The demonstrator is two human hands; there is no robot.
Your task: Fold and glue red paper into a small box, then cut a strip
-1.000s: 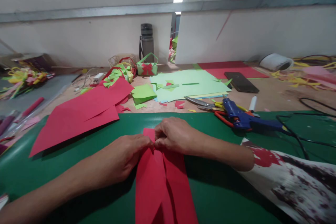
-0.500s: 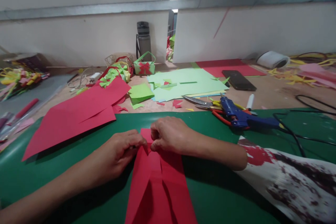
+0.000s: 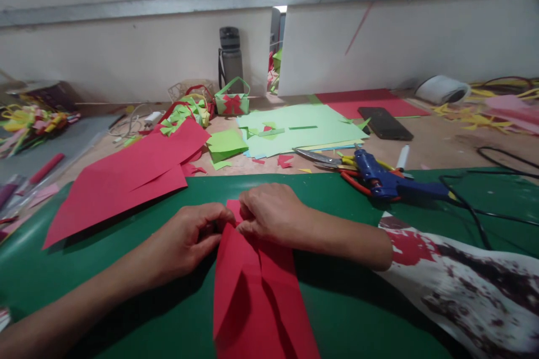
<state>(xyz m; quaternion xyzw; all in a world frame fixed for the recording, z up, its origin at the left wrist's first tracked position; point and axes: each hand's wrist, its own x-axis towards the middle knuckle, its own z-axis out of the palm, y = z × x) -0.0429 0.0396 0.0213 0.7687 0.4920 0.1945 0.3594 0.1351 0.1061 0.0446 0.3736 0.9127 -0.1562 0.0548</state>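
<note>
A folded sheet of red paper [image 3: 269, 303] lies lengthwise on the green mat [image 3: 160, 314], its near end running out of view at the bottom. At its far end my left hand [image 3: 202, 235] pinches the left flap between thumb and fingers. My right hand [image 3: 272, 213] is closed on the same end from the right, knuckles up, and its fingertips almost meet those of the left. Both hands partly hide the fold there. The left flap stands slightly raised, with creases and a dark shadow along the middle.
Left of the hands lie red paper sheets [image 3: 122, 185]. A blue glue gun [image 3: 379, 176] and scissors [image 3: 320, 158] lie to the right, with a black cable. Behind are pale green sheets [image 3: 303, 129], a phone [image 3: 385, 123], a small paper basket [image 3: 231, 103] and a bottle [image 3: 231, 61].
The left flap of the red paper has been lifted and drawn toward the middle. My left hand's fingers have shifted slightly up; the right hand stays nearly in place. The view has tilted slightly.
</note>
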